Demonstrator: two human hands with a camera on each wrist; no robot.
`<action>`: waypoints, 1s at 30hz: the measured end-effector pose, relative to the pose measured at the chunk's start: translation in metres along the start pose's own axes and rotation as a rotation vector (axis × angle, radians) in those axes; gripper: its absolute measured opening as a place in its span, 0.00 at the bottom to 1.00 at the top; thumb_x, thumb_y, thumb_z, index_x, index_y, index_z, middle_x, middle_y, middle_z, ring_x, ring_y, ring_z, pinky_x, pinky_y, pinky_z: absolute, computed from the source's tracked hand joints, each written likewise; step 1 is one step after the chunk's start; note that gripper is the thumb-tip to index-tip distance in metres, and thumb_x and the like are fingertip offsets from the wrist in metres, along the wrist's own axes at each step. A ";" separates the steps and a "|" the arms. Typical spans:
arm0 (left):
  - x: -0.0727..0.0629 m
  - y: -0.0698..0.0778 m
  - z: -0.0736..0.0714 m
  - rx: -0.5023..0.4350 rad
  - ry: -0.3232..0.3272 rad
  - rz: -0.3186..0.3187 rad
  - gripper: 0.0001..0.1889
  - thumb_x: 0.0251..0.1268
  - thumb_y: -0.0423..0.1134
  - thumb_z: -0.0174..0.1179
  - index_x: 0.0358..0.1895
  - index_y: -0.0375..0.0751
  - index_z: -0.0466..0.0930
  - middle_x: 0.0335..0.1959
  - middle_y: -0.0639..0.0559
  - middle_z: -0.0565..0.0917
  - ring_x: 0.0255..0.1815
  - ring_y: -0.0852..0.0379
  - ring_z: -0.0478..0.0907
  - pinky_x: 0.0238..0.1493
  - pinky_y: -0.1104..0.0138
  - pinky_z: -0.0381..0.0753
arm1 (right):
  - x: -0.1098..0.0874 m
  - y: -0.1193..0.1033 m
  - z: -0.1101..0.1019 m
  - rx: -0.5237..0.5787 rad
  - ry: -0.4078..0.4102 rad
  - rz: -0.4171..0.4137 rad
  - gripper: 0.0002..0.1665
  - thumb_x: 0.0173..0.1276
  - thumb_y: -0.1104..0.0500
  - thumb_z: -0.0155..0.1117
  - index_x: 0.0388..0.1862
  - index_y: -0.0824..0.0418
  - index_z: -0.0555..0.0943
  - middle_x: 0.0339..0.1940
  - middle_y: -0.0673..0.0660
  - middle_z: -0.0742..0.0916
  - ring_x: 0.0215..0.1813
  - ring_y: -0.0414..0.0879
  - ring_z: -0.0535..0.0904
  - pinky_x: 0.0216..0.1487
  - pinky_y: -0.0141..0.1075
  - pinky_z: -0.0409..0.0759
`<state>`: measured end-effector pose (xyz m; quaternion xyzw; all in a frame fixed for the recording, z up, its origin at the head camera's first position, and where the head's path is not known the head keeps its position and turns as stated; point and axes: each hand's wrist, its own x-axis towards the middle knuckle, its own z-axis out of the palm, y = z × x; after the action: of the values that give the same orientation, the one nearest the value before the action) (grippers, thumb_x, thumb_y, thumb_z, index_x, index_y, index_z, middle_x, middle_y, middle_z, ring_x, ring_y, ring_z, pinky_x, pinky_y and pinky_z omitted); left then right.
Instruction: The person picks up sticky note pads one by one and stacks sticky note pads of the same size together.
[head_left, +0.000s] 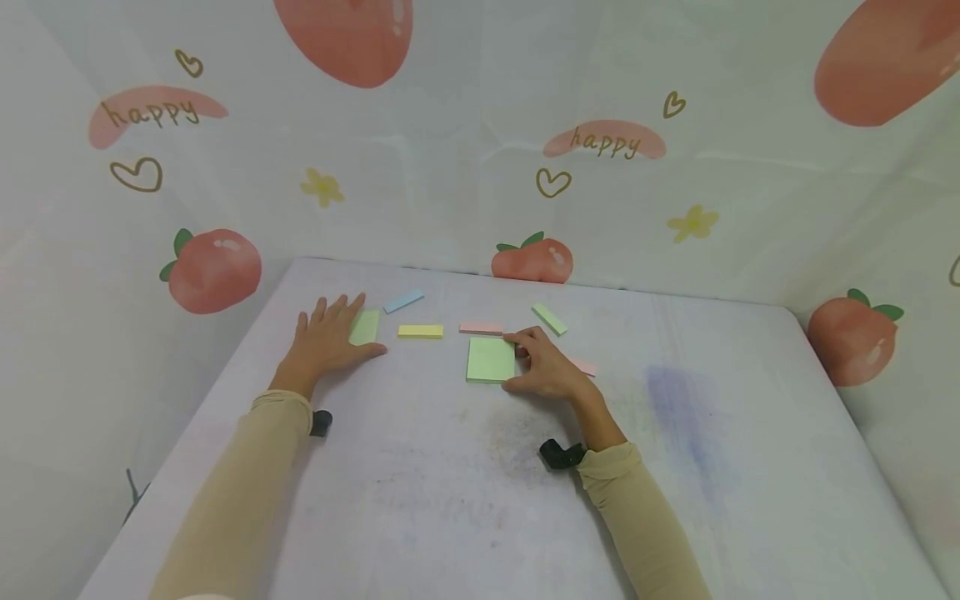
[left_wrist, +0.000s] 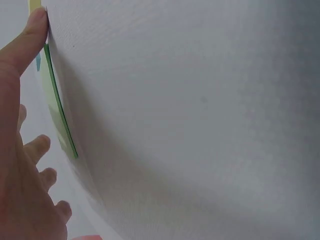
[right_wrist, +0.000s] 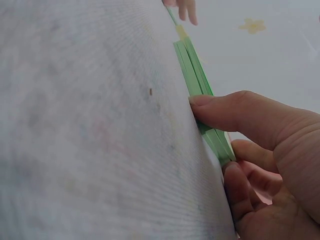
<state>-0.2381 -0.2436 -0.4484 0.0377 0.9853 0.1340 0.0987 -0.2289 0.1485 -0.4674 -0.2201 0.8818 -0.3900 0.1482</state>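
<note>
My left hand [head_left: 322, 340] hovers with spread fingers close over a pale green sticky note pad [head_left: 366, 327], partly covering it. In the left wrist view the thumb [left_wrist: 35, 30] is extended near the end of that pad's edge. A stack of square green sticky note pads [head_left: 490, 361] lies in the middle of the table. My right hand [head_left: 553, 368] grips the stack at its right side, thumb at the near edge and index finger at the far corner. The right wrist view shows layered edges of the stack [right_wrist: 192, 70] under the thumb.
Narrow sticky note strips lie around: blue [head_left: 404, 301], yellow [head_left: 420, 332], pink [head_left: 481, 328] just behind the stack, and green [head_left: 550, 319]. Another pink strip [head_left: 584, 367] is partly behind the right hand. A printed curtain [head_left: 450, 167] hangs along the back edge of the white table [head_left: 420, 500].
</note>
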 end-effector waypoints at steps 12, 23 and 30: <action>0.004 -0.003 -0.004 -0.073 -0.074 -0.006 0.57 0.65 0.66 0.61 0.84 0.44 0.36 0.84 0.34 0.48 0.82 0.27 0.43 0.76 0.30 0.47 | 0.000 0.002 0.000 -0.002 0.002 0.002 0.48 0.59 0.58 0.78 0.76 0.62 0.67 0.64 0.62 0.71 0.64 0.55 0.73 0.61 0.44 0.75; 0.003 0.001 -0.005 -0.058 -0.038 -0.015 0.54 0.62 0.63 0.66 0.83 0.42 0.48 0.76 0.28 0.58 0.74 0.25 0.57 0.70 0.32 0.63 | 0.000 0.003 0.002 0.005 0.004 -0.002 0.49 0.58 0.58 0.78 0.77 0.60 0.67 0.63 0.60 0.72 0.59 0.52 0.72 0.58 0.42 0.75; 0.000 0.001 -0.004 -0.097 0.017 -0.035 0.51 0.59 0.62 0.70 0.77 0.35 0.60 0.65 0.30 0.61 0.65 0.33 0.62 0.65 0.40 0.70 | -0.001 0.003 0.002 -0.004 0.009 -0.016 0.49 0.58 0.57 0.79 0.77 0.61 0.67 0.64 0.62 0.72 0.62 0.54 0.73 0.60 0.43 0.75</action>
<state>-0.2385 -0.2440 -0.4440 0.0145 0.9790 0.1804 0.0942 -0.2282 0.1499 -0.4711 -0.2255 0.8815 -0.3902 0.1406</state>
